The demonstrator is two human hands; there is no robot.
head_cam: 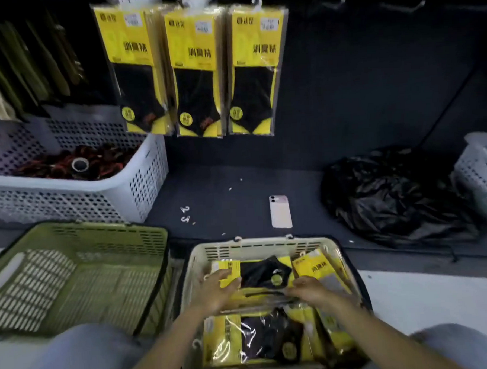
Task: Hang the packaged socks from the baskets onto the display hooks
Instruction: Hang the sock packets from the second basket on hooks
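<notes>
Both hands down in cream slotted plastic basket [264,246]. Left hand [218,288] fingers pressed on yellow-and-black packaged socks [252,272] lying flat in it. Right hand [308,289] just beside, pinching the pack's clear edge. Beyond the hands, three hanging yellow sock packs [194,71] on the dark wall. Green basket [77,274] left of left hand.

Both hands reach into a cream basket [265,246] full of yellow-and-black sock packs. The left hand [214,291] rests on one sock pack [252,271] at the far end, fingers over its yellow card; the right hand [310,289] touches the packs beside it. An empty green basket [80,277] sits just left. Three bunches of hung packs [194,71] dangle on the dark wall above. A phone [280,211] lies on the shelf beyond, near a black bag [395,193].
</notes>
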